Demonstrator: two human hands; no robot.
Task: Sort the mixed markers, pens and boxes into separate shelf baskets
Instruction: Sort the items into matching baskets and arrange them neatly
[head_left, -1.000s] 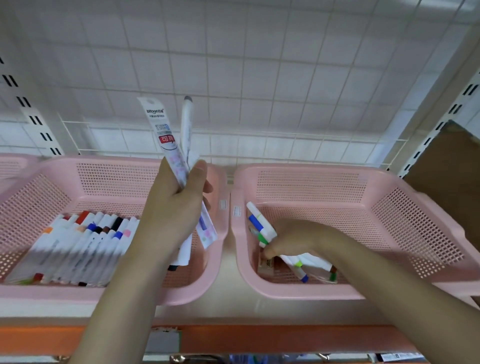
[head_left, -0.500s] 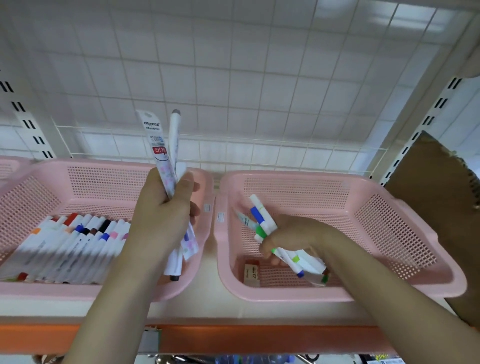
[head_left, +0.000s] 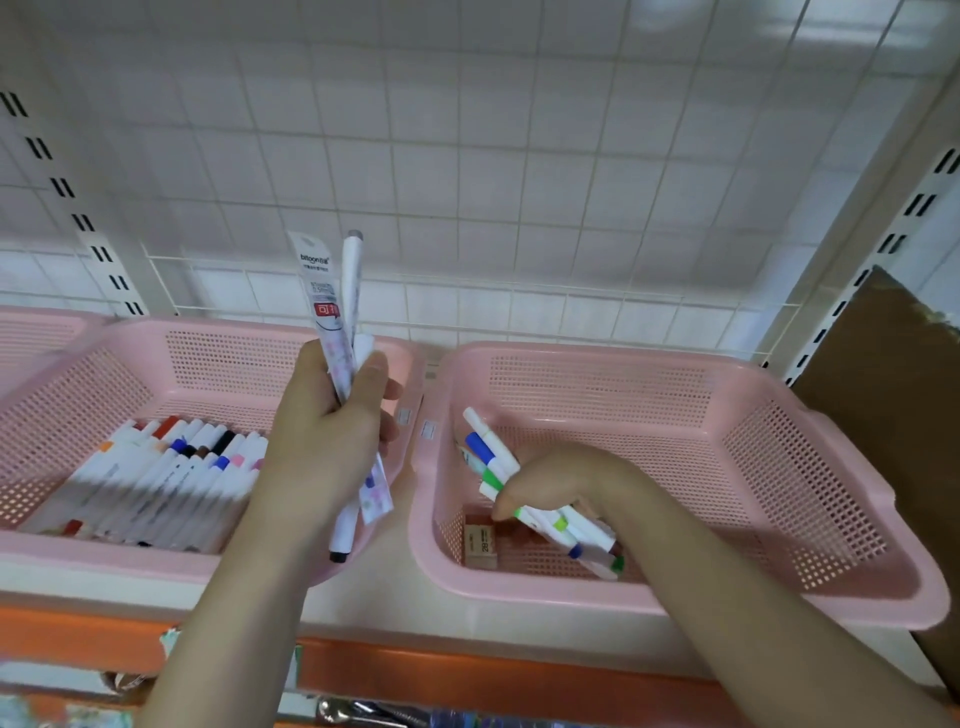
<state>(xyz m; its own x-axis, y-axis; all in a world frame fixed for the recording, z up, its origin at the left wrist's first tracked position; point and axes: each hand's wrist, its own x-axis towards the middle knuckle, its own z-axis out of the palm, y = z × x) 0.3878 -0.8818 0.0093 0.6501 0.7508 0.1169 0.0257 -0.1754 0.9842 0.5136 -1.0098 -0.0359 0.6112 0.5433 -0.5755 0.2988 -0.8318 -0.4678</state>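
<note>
Your right hand (head_left: 561, 483) is down inside the right basket (head_left: 779, 457), its fingers curled tight around a bunch of markers (head_left: 498, 467). The markers slant up toward the left basket (head_left: 130, 374), where more markers lie. Your left hand (head_left: 327, 441) grips a white pen (head_left: 351, 280) and a packaged pen (head_left: 321, 291), both standing upright between the baskets.

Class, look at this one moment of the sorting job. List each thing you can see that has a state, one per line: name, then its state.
Left hand: raised, gripping a packaged pen and white pens upright.
Packaged pen: sealed in its wrapper, held.
Right hand: inside the right basket, gripping a bundle of markers.
Bundle of markers: capped, lifted at a slant.
Left basket: holds a row of capped markers lying flat.
Right basket: nearly empty.
Small box: lying on the right basket's floor.
</note>
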